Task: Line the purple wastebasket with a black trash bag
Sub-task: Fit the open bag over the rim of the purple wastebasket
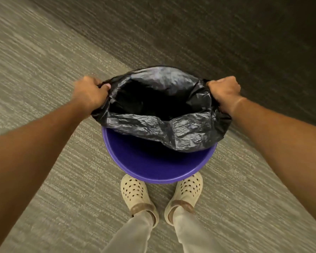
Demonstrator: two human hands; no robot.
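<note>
A round purple wastebasket [153,161] stands on the carpet just in front of my feet. A black trash bag [159,125] hangs into it with its mouth spread wide. My left hand [89,94] grips the bag's left edge and my right hand [224,94] grips its right edge, both held above the basket's rim. The bag's near edge droops inside the basket and leaves the near purple wall and rim bare. Where the bag's far edge lies against the far rim is hidden.
Grey striped carpet [44,88] surrounds the basket, with a darker band of carpet [226,42] beyond it. My feet in cream perforated clogs [135,194] stand right behind the basket's near rim.
</note>
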